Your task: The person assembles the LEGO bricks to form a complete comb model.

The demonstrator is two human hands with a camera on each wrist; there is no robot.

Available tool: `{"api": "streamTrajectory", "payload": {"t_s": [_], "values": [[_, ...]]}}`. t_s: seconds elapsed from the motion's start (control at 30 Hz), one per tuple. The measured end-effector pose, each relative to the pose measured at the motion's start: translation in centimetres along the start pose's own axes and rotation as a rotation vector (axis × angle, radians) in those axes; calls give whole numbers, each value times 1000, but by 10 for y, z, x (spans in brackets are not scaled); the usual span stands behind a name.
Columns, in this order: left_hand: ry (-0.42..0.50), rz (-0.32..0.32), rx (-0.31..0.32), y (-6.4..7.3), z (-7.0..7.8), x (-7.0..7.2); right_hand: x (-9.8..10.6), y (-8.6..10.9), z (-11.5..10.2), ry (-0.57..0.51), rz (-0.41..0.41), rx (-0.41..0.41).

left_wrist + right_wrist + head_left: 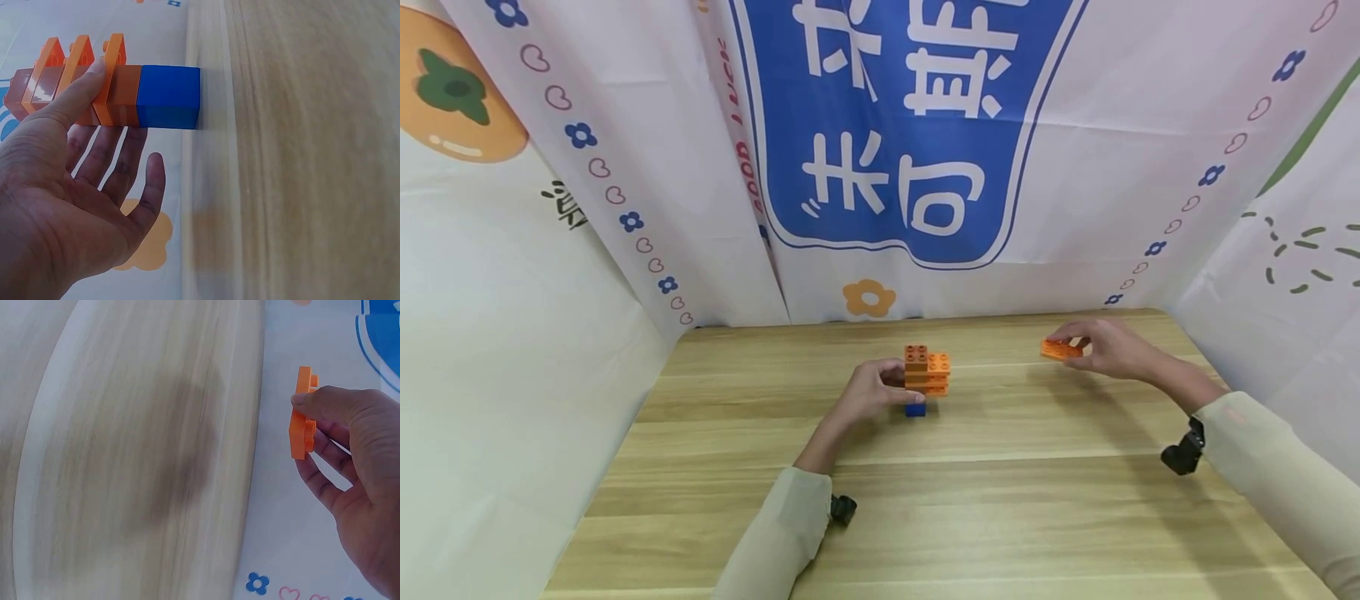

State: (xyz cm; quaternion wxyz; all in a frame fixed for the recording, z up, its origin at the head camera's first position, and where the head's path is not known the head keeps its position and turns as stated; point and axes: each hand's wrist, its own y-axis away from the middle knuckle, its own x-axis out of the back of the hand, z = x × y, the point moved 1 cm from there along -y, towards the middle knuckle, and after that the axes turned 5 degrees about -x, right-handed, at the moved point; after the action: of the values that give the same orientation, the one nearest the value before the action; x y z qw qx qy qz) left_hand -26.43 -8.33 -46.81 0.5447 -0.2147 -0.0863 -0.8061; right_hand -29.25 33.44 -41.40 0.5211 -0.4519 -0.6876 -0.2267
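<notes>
My left hand (867, 392) grips an upright brick stack (916, 358) between thumb and fingers. In the left wrist view the stack has brown bricks (124, 87) with several thin orange plates (76, 59) between them, jutting out to one side. Its bottom piece is a blue brick (169, 97), close to the wooden tabletop. Over to the right, my right hand (1112, 348) pinches a flat orange building-block plate (300, 415) by its edges. Studs show on its palm-facing side in the right wrist view, and it hangs above the table, apart from the stack.
The light wooden table (970, 517) reaches back to a white printed cloth (1075, 208) with a large blue panel. Similar cloth (512, 375) covers the left and right sides. A small black device (1183, 450) sits on each wrist.
</notes>
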Motion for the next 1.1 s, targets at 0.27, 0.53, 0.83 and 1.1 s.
{"api": "streamTrajectory", "payload": {"t_s": [0.27,0.53,0.83,1.1], "values": [[4,0,-10,1,0,0,3,-5,-16,-2,20,76],[6,6,-11,1,-1,0,6,-9,-31,-12,21,120],[11,-3,-23,1,-2,1,9,-13,-51,-44,30,211],[12,-11,-30,1,-3,1,9,-18,-65,-79,50,286]]}}
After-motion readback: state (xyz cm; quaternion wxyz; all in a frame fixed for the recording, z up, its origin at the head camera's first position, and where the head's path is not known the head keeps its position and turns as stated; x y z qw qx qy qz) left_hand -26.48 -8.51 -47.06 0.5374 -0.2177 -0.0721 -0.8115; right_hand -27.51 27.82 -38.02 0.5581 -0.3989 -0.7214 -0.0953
